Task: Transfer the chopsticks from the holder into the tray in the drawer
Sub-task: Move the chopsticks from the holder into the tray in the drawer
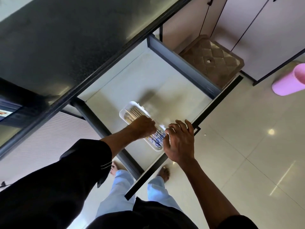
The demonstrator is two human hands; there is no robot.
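Open drawer [165, 76], white tray [123, 113] of chopsticks [133, 113] inside, left hand [143, 128] curled over them – grip unclear, right hand [179, 141] fingers loosely spread beside the tray.

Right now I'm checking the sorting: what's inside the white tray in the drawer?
The tray holds chopsticks, pale tips at the far end and blue-patterned ends nearer. The left hand covers their middle; the right hand hides the near corner.

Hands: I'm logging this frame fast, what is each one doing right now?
Left hand: closed over the chopsticks in the white tray.
Right hand: fingers curled at the tray's near end by the drawer front; holding anything cannot be told.
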